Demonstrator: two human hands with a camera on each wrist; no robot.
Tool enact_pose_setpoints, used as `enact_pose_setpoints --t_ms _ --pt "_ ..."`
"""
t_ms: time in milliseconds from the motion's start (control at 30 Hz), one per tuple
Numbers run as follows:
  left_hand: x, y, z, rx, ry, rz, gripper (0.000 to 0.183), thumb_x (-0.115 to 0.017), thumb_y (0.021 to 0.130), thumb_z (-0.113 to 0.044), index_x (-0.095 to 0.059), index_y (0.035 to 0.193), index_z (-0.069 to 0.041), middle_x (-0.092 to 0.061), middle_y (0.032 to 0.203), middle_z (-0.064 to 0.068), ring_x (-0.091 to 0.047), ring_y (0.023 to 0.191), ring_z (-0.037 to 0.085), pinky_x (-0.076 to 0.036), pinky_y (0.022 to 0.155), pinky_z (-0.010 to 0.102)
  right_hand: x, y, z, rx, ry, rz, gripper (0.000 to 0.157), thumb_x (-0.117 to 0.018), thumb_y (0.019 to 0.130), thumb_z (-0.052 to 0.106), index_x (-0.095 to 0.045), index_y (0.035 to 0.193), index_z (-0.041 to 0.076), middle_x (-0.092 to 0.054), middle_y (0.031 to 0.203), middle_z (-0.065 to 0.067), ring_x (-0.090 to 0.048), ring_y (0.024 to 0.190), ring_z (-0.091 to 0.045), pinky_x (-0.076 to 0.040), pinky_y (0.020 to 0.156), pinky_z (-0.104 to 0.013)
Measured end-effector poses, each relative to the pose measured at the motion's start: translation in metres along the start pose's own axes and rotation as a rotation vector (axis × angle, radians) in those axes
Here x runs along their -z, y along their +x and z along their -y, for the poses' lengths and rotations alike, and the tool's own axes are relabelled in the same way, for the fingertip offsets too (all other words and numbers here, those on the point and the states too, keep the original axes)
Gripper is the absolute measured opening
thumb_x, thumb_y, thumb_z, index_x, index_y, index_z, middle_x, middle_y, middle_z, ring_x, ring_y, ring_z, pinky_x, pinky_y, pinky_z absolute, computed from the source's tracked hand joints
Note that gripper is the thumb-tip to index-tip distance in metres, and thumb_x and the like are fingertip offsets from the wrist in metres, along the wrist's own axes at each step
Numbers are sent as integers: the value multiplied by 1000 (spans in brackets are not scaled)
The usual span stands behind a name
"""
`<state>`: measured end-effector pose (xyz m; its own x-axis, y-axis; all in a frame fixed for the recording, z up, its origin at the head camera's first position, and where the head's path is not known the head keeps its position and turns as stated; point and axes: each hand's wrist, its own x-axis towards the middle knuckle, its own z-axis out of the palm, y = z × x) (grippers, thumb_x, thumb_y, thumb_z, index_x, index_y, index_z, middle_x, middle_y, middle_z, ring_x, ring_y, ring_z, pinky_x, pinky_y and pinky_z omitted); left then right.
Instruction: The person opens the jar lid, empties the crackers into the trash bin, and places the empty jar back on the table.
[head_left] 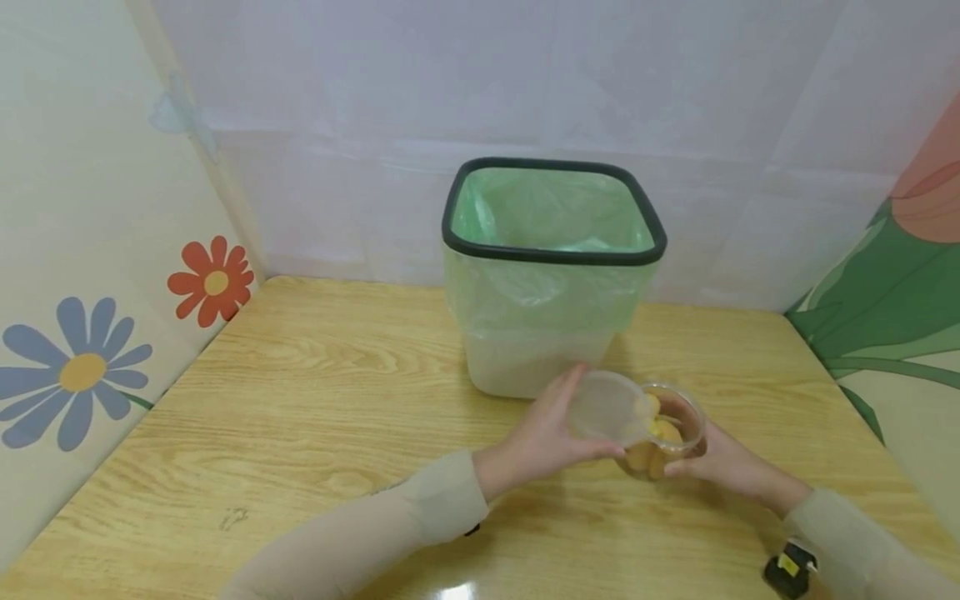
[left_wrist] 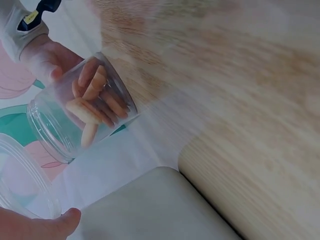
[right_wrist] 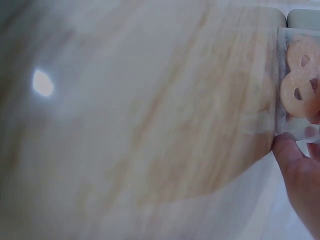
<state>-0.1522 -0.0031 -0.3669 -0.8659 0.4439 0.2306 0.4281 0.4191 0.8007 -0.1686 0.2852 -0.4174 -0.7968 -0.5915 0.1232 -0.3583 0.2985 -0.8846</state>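
Note:
My left hand [head_left: 536,437] holds a round translucent lid [head_left: 606,408] by its edge, thumb below and fingers above. In the left wrist view, the thumb [left_wrist: 65,222] lies against the rim of the lid [left_wrist: 42,185]. My right hand [head_left: 723,462] grips a clear, lidless jar [head_left: 693,446] from the side. Several tan cookies [left_wrist: 95,97] lie inside the jar; in the right wrist view some cookies [right_wrist: 300,95] show holes like pretzels. The lid is beside the jar's mouth and overlaps it in the head view; whether they touch I cannot tell.
Behind the hands stands a pale bin [head_left: 540,358] with a black rim [head_left: 555,254] and a green liner [head_left: 555,208]. The wooden table [head_left: 322,358] meets a white backdrop [head_left: 360,100] and flower-printed side panels [head_left: 82,208]. A black device [head_left: 789,571] is at the right wrist.

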Motion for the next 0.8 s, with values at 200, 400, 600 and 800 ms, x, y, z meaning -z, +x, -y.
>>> enact_pose_setpoints --t_ms 200,400,600,800 --pt "4 -4 2 -15 17 -15 104 -89 77 -29 -28 155 0 -40 154 21 -45 138 34 -42 112 46 -1 -1 2 -30 2 8 82 -70 88 -1 -18 152 -7 -25 153 -35 -32 126 20 -33 95 -82" --pt "5 -6 3 -11 14 -22 105 -90 76 -28 -28 155 2 -41 153 22 -46 136 35 -44 110 47 -1 -1 0 -15 -2 2 82 -70 87 -3 -19 151 -9 -33 155 -20 -34 126 19 -35 95 -80" --pt "8 -7 7 -35 22 -37 104 -90 75 -26 -29 154 4 -44 150 23 -49 133 36 -45 109 47 -2 -1 1 -9 6 -15 82 -71 85 -5 -21 150 -9 -39 147 18 -36 126 17 -48 100 -41" --pt "12 -9 12 -55 27 -36 100 -90 75 -26 -33 153 4 -43 152 23 -47 136 36 -42 112 49 -1 -1 2 -15 -12 -8 84 -72 86 -4 -20 152 -7 -32 153 -28 -35 126 18 -45 100 -61"
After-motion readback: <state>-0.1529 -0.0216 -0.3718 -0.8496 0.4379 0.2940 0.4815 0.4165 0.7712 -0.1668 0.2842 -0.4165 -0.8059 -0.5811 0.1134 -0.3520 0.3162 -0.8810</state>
